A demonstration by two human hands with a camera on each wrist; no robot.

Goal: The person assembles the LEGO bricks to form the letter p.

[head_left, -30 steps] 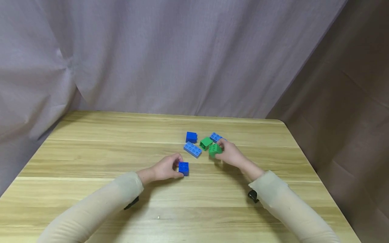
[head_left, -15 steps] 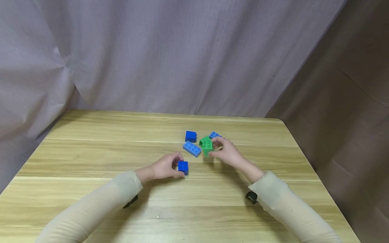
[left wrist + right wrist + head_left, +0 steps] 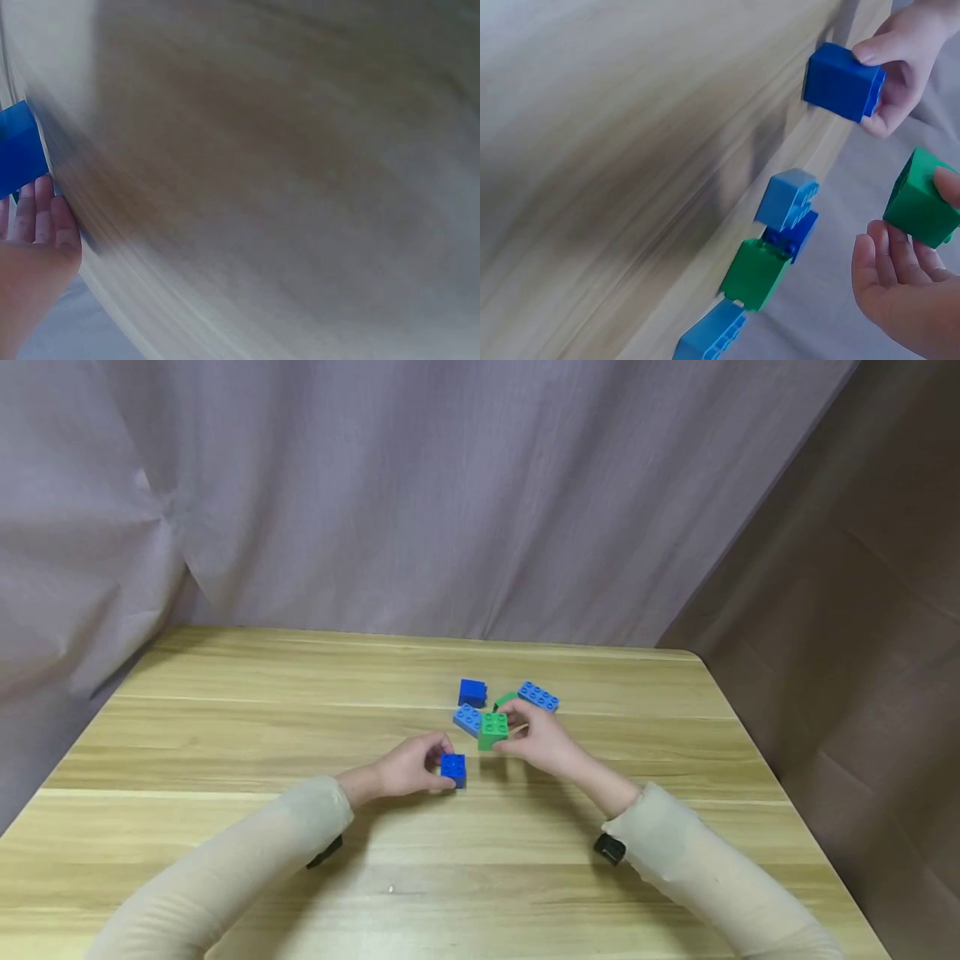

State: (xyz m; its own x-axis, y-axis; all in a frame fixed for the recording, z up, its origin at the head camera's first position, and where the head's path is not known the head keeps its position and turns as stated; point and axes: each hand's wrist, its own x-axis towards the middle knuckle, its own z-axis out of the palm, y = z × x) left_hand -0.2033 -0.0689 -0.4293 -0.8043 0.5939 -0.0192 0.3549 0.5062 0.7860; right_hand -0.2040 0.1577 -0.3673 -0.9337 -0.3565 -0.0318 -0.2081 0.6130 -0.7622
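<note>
My left hand pinches a dark blue toy building brick between thumb and fingers, studs upward, at the middle of the table. In the left wrist view part of that blue brick shows at the left edge, above the fingers. My right hand holds a square green brick by its side, raised over the table, studs up. The right wrist view shows the hollow underside of this green brick. Beyond it, a second green brick lies partly hidden behind the right hand.
Behind the hands lie a light blue long brick, overlapped by the held green one, another light blue brick to the right, and a dark blue brick on its side. The wooden table ends at a grey curtain.
My right hand has carried the green brick leftward, from beside the other green brick to near the blue brick. My left hand stays in place with its blue brick.
</note>
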